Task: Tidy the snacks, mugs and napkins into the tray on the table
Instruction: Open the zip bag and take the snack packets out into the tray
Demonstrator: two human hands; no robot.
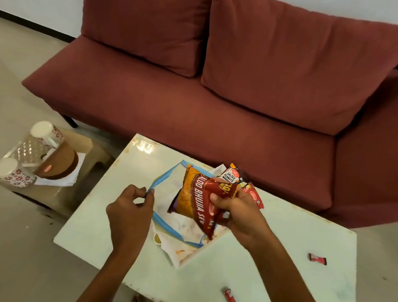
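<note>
Snack-tidying, part done. Tray point(160, 221): white with blue rim, sitting skewed near the middle of the pale tabletop point(101, 214), apparently lined with crumpled white napkins or wrappers, which exactly I cannot tell. Left hand point(132, 207): pinched closed on the tray's blue rim at its left corner, steadying it. Right hand point(235, 214): clenched around an orange-and-maroon Aloo Bhujia Sev packet point(195, 200), held tilted over the tray, not yet laid down. Salted Peanuts sachet point(232, 175) and a small red sachet point(253, 194): at the tray's far corner, behind the right hand; whether inside or just beside the rim is unclear. Outstanding on the tabletop: one small red wrapper point(317, 258) toward the right edge, another red wrapper point(231, 298) near the front edge. Off the table, on a low stool point(63, 200) to the left: two floral mugs point(14, 172) lying on their sides, a brown tub point(59, 162), white napkins point(70, 178). Judgement: snacks under way; mugs and napkins untouched.
</note>
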